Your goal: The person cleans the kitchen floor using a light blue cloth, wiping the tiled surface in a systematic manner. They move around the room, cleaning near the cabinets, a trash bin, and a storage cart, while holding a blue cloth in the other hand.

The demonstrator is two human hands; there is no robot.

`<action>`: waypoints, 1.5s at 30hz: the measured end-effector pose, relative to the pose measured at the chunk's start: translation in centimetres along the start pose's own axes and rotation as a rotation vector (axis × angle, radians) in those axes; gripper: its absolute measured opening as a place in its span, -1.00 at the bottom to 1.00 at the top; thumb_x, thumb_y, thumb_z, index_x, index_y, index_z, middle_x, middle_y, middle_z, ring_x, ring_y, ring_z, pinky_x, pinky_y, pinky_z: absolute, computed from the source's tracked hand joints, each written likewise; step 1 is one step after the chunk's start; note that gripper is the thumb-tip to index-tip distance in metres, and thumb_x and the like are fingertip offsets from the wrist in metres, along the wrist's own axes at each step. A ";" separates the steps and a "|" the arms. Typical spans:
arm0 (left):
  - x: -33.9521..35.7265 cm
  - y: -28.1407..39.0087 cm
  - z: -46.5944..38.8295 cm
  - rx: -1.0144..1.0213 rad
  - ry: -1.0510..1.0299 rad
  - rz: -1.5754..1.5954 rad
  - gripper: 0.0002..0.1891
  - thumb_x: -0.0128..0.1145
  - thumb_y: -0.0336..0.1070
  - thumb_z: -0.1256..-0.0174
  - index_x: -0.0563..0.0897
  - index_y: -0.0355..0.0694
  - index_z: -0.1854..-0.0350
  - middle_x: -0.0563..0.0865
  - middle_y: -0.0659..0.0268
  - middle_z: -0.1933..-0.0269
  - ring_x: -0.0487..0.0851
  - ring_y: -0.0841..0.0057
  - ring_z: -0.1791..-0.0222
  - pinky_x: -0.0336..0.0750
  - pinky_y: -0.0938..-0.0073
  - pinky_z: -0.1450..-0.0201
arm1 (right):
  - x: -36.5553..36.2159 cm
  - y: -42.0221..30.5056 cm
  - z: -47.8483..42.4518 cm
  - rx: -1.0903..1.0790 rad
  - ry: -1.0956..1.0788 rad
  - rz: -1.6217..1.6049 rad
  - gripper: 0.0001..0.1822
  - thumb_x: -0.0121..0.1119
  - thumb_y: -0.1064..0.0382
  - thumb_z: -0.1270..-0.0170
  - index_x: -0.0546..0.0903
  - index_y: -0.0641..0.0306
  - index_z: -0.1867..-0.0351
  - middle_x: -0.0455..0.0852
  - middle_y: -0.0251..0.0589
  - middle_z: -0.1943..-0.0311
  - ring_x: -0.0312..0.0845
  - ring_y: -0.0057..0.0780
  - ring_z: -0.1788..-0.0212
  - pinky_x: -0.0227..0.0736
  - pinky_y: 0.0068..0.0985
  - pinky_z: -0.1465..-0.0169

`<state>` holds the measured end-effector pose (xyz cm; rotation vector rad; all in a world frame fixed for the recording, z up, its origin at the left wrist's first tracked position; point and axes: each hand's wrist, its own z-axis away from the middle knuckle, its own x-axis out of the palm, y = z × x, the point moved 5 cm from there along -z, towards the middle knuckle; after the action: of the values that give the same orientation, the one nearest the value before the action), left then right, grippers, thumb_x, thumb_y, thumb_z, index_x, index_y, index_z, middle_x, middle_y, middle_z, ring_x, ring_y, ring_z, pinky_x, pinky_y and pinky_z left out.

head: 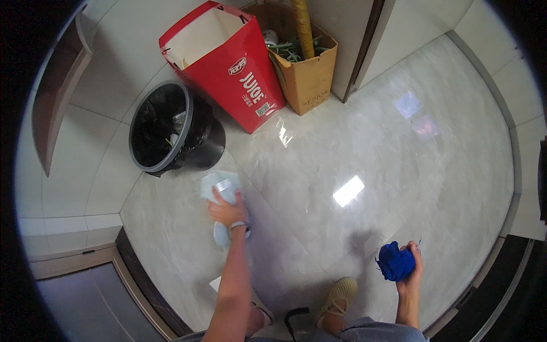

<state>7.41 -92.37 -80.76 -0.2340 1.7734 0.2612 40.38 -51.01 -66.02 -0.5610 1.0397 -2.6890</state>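
Observation:
My left hand (pixel 226 210) has its fingers over a pale blue item (pixel 229 178) with a shiny silver patch on top. Motion blur keeps me from telling exactly what it is. Part of it shows below the wrist, which wears a band. Over at the right, my right hand (pixel 411 269) grips a bunched dark blue cloth (pixel 395 261) with loose threads at its edges. The cloth is held above the grey tiled floor (pixel 299 205).
Beyond my left hand stands a black-lined trash bin (pixel 205 141) with some waste inside. Next to it are a tall red carton (pixel 243 81) and a brown cardboard box (pixel 312 81) holding green leaves and a yellow-wrapped pole (pixel 302 30). My shoes (pixel 342 295) are at the bottom.

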 end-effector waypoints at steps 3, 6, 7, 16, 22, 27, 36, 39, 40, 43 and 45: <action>0.5 6.8 3.1 0.204 -0.001 0.070 -0.05 0.13 0.40 -0.11 0.13 0.13 -0.53 0.28 -0.16 -0.38 0.25 -0.16 -0.34 0.12 -0.16 -0.35 | -0.4 0.2 0.2 -0.011 0.050 0.034 -0.76 0.21 0.05 -0.31 0.54 0.10 0.15 0.57 -0.38 0.32 0.51 -0.56 0.20 0.42 -0.54 0.04; -1.4 15.3 8.1 0.463 -0.160 0.213 -0.12 0.22 0.20 -0.11 0.18 0.15 -0.51 0.32 -0.06 -0.36 0.23 -0.12 -0.34 0.10 -0.12 -0.39 | -0.4 0.0 0.1 -0.024 0.071 0.035 -0.76 0.21 0.04 -0.31 0.54 0.10 0.15 0.57 -0.37 0.31 0.51 -0.56 0.20 0.42 -0.54 0.04; -2.2 17.3 9.5 0.610 -0.177 0.327 -0.17 0.25 0.06 -0.14 0.20 0.16 -0.50 0.34 -0.03 -0.34 0.25 -0.10 -0.31 0.13 -0.08 -0.37 | -0.6 0.1 -0.1 -0.031 0.068 0.034 -0.76 0.21 0.05 -0.31 0.54 0.10 0.15 0.57 -0.37 0.31 0.51 -0.56 0.20 0.42 -0.54 0.05; -3.2 18.7 6.5 0.888 -0.184 0.604 -0.21 0.23 -0.47 -0.03 0.34 0.07 -0.43 0.38 -0.01 -0.30 0.35 -0.02 -0.18 0.16 -0.01 -0.35 | -1.0 0.0 0.0 -0.049 0.080 0.022 -0.76 0.19 0.02 -0.33 0.54 0.09 0.17 0.55 -0.37 0.32 0.52 -0.55 0.24 0.47 -0.53 0.13; 0.4 12.7 -2.5 0.207 0.018 0.364 -0.13 0.31 -0.23 -0.10 0.18 0.12 -0.51 0.33 -0.11 -0.34 0.31 -0.09 -0.26 0.13 -0.06 -0.33 | -1.2 0.4 0.0 -0.026 0.069 0.011 -0.77 0.22 0.04 -0.31 0.53 0.06 0.16 0.55 -0.40 0.33 0.52 -0.55 0.23 0.47 -0.52 0.12; -0.7 21.3 7.2 0.618 -0.259 0.414 -0.09 0.32 -0.31 -0.05 0.17 0.20 -0.51 0.24 -0.03 -0.40 0.27 -0.05 -0.26 0.12 -0.03 -0.36 | -1.4 0.2 -0.1 0.012 0.104 0.006 -0.75 0.25 0.02 -0.28 0.53 0.05 0.17 0.54 -0.42 0.33 0.51 -0.56 0.22 0.46 -0.52 0.10; -2.7 25.6 8.3 0.835 -0.282 0.654 -0.17 0.26 -0.47 -0.07 0.28 0.13 -0.46 0.23 -0.02 -0.39 0.25 -0.06 -0.23 0.13 -0.02 -0.34 | -2.2 0.2 -0.6 0.002 0.102 -0.043 -0.79 0.23 0.05 -0.30 0.51 0.05 0.21 0.52 -0.41 0.35 0.48 -0.58 0.25 0.42 -0.54 0.11; -0.8 24.2 2.4 0.414 -0.158 0.557 -0.16 0.29 -0.31 -0.12 0.21 0.11 -0.49 0.18 -0.10 -0.42 0.24 -0.09 -0.25 0.08 -0.07 -0.36 | -3.0 0.8 -1.0 0.022 0.086 -0.050 -0.80 0.18 0.05 -0.35 0.54 0.07 0.19 0.59 -0.35 0.33 0.54 -0.54 0.22 0.48 -0.53 0.10; -0.5 24.6 1.4 0.360 -0.151 0.518 -0.15 0.29 -0.26 -0.12 0.19 0.10 -0.50 0.18 -0.11 -0.43 0.24 -0.10 -0.25 0.07 -0.08 -0.36 | -2.9 0.8 -1.1 0.019 0.098 -0.052 -0.79 0.20 0.05 -0.33 0.53 0.07 0.20 0.57 -0.36 0.33 0.52 -0.55 0.22 0.47 -0.52 0.10; -0.2 26.6 4.3 0.488 -0.189 0.439 -0.10 0.29 -0.13 -0.12 0.11 0.10 -0.53 0.17 -0.12 -0.43 0.26 -0.12 -0.23 0.09 -0.03 -0.35 | -2.6 0.6 -1.0 0.021 0.147 -0.041 -0.78 0.22 0.06 -0.30 0.51 0.07 0.20 0.53 -0.38 0.32 0.49 -0.56 0.23 0.44 -0.52 0.10; -0.7 28.4 8.8 0.721 -0.211 0.480 -0.08 0.31 -0.15 -0.09 0.10 0.13 -0.54 0.18 -0.13 -0.43 0.32 -0.08 -0.19 0.12 0.00 -0.31 | -2.4 0.5 -0.8 0.042 0.180 -0.019 -0.77 0.22 0.05 -0.29 0.51 0.08 0.19 0.53 -0.38 0.31 0.49 -0.55 0.22 0.44 -0.52 0.09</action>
<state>7.27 -62.60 -80.53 0.7150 1.5832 -0.0278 42.25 -50.11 -67.58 -0.3278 1.0222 -2.8124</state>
